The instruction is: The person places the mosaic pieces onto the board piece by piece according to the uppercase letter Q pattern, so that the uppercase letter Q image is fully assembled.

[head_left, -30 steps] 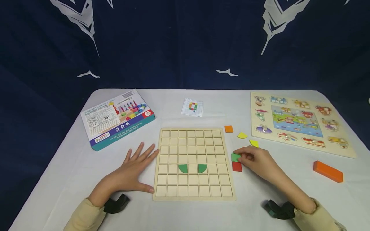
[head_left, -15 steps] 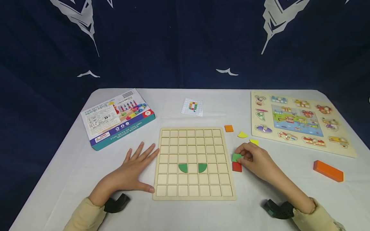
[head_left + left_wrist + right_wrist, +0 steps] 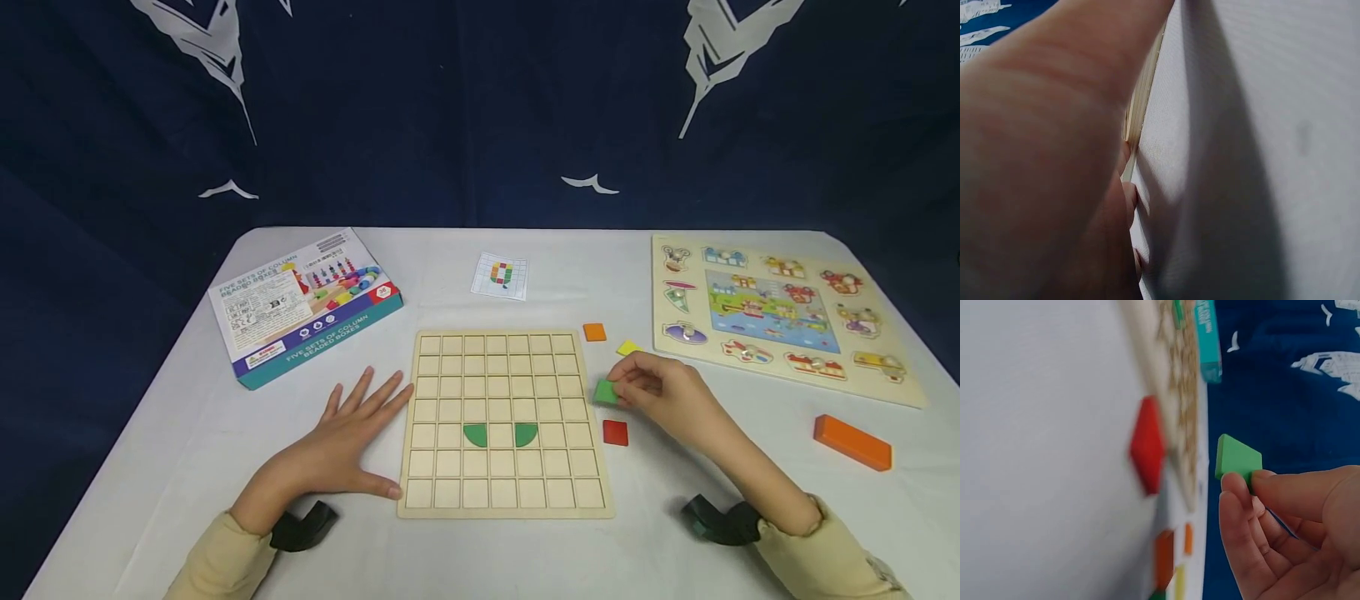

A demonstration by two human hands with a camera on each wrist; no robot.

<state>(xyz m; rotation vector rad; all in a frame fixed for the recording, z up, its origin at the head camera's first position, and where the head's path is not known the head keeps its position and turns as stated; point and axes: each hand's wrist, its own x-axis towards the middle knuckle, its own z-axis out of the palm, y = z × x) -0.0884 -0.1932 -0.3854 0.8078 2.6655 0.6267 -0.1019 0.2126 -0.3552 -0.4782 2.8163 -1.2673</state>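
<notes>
My right hand (image 3: 670, 392) pinches a green square tile (image 3: 605, 392) between thumb and fingers, right of the wooden grid board (image 3: 506, 512). In the right wrist view the green tile (image 3: 1238, 457) is lifted off the table. A red square tile (image 3: 615, 432) lies below it, close to the board's right edge. My left hand (image 3: 337, 454) lies with fingers spread at the board's left edge, thumb and fingertips touching it. Two green quarter-circle pieces, a left one (image 3: 476, 435) and a right one (image 3: 526, 434), sit in separate cells of the board.
An orange square (image 3: 594, 332) and a yellow piece (image 3: 627, 347) lie beyond my right hand. A small pattern card (image 3: 500, 277) is behind the board. A boxed toy (image 3: 306, 308) stands back left, a picture puzzle (image 3: 780, 321) back right, an orange block (image 3: 852, 442) at right.
My right hand has lifted the green tile away from beside the red tile and moved slightly up the table. One yellow piece is now hidden behind that hand. My left hand stays put.
</notes>
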